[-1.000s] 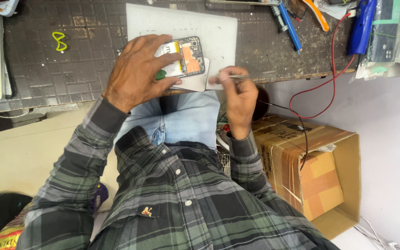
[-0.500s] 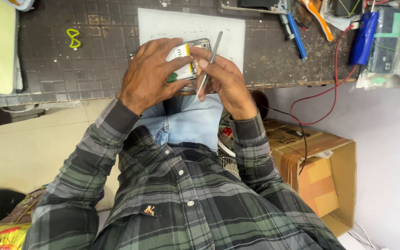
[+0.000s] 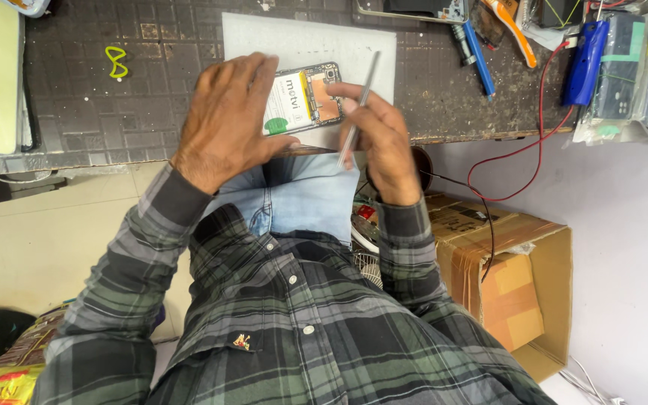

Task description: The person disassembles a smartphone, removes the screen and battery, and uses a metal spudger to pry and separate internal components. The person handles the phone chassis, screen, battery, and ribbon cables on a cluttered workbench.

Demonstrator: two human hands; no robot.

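An opened phone [image 3: 303, 99] with its back cover off lies on a white mat [image 3: 305, 41] at the near edge of the dark workbench [image 3: 99, 105]. Its white battery and orange flex parts show. My left hand [image 3: 230, 120] covers the phone's left side and holds it down. My right hand [image 3: 380, 139] sits just right of the phone and grips thin metal tweezers [image 3: 359, 109], which slant upward over the mat. My index finger reaches toward the phone's right edge.
A blue pen [image 3: 478, 52], a blue cylinder tool [image 3: 583, 56] with red wires [image 3: 515, 150], an orange-handled tool [image 3: 511, 22] and packets lie at the bench's right. A yellow-green loop [image 3: 116, 61] lies at left. An open cardboard box [image 3: 515, 277] stands on the floor at right.
My right hand rose from below the phone's right side up beside it, bringing the tweezers over the mat. My left hand stayed on the phone.
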